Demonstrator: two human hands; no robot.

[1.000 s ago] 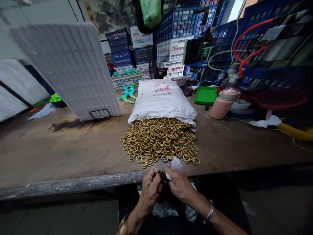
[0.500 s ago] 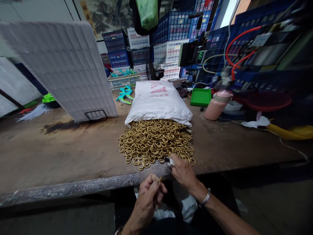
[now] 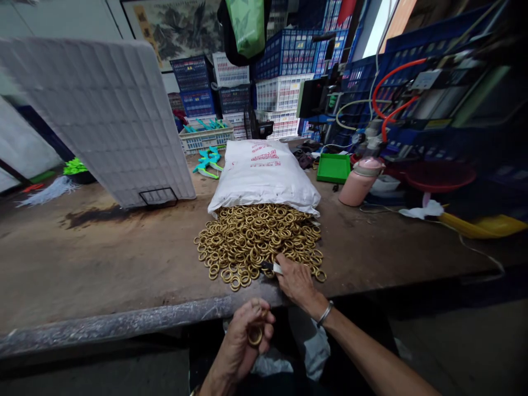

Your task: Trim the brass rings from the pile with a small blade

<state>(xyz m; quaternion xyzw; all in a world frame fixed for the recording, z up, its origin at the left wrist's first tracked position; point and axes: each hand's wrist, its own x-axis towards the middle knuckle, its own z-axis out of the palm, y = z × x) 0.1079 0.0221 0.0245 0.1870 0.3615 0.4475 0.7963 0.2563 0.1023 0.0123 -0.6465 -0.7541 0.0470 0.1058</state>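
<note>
A heap of gold-coloured rings (image 3: pixel 247 242) spills over the table towards its front edge. Just in front of that edge, my left hand (image 3: pixel 243 335) is closed with curled fingers on a gold ring (image 3: pixel 255 336). My right hand (image 3: pixel 295 278) reaches to the near side of the heap. In its fingers is a small tool with a white handle and a dark tip (image 3: pixel 272 268), the tip among the nearest rings. What kind of tool it is I cannot make out. Behind the heap lies a white sack (image 3: pixel 264 170) with red print, its open end against the rings.
A grey-white ribbed panel (image 3: pixel 111 121) stands on a black wire stand at the left. Turquoise clamps (image 3: pixel 207 162) lie behind the sack. At the right are a green tray (image 3: pixel 333 168), a pink bottle (image 3: pixel 359 181) and a red dish (image 3: pixel 439 176). Stacked crates (image 3: pixel 284 91) fill the back.
My left hand has turned so that the gold ring shows in its fingers. My right hand and the tool have moved slightly left along the heap. The whole view has shifted a little.
</note>
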